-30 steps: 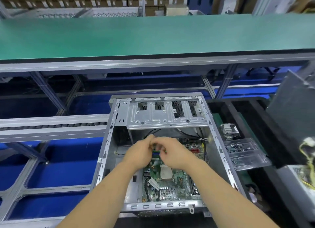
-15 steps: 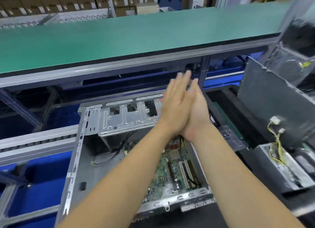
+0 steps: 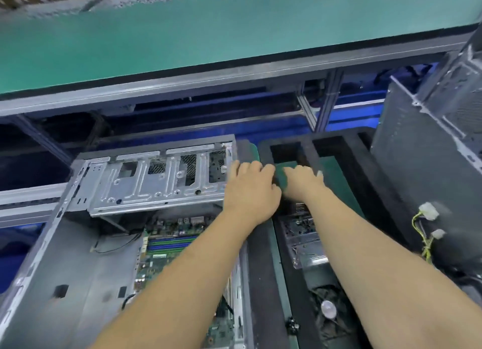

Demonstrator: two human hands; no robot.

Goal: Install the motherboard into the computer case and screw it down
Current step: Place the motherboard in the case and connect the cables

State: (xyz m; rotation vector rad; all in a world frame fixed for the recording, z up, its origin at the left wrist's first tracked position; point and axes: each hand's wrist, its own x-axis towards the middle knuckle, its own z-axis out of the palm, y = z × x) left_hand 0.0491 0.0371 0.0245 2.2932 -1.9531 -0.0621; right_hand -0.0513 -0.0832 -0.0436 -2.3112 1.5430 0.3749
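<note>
Head view | green motherboard point(image 3: 167, 247) lies inside open grey steel case point(image 3: 78, 265), unscrewed | left hand point(image 3: 251, 189), right hand point(image 3: 303, 183) over black foam tray point(image 3: 365, 171), grip unclear | next: fetch screws

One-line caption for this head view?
Both hands, left and right, reach to the foam tray beside the computer case holding the motherboard.

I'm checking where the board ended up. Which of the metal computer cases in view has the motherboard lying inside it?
The open computer case lying flat at left, under the left forearm: the green motherboard lies inside it. The dark case standing at right shows only its outer panel.
</note>
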